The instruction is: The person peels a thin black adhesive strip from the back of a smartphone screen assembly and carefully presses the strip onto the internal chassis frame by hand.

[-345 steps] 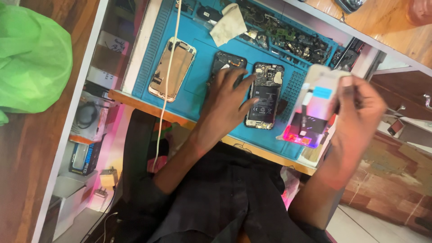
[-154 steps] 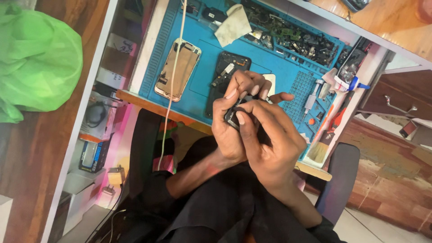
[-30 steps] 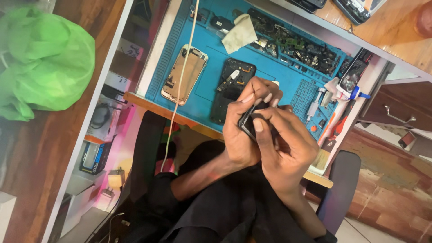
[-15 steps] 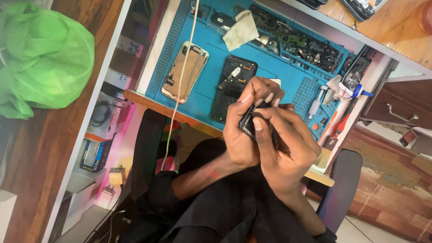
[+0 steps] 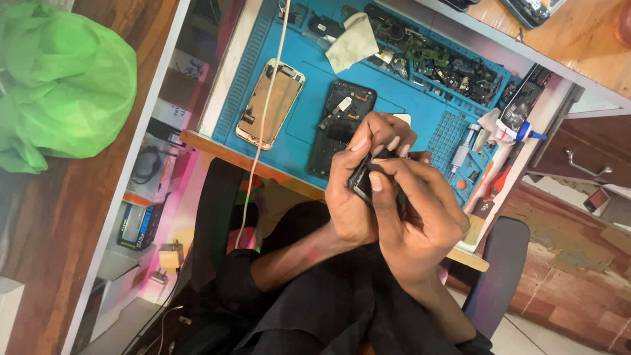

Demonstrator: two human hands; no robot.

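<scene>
In my 2 hands, left (image 5: pixel 355 197) and right (image 5: pixel 414 210), my grip closes on a small black part (image 5: pixel 363 181), glossy like hard plastic. Under them lies a blue mat (image 5: pixel 401 108), matt and rubbery, with a ribbed edge. On it the open black phone (image 5: pixel 342 128) shows dull plastic and small metal bits; the gold phone frame (image 5: pixel 269 104) gleams like smooth metal. A crumpled off-white cloth (image 5: pixel 351 43) looks soft. The bench (image 5: pixel 578 46) is smooth pale wood. The green bag (image 5: pixel 66 85) is thin, shiny plastic.
</scene>
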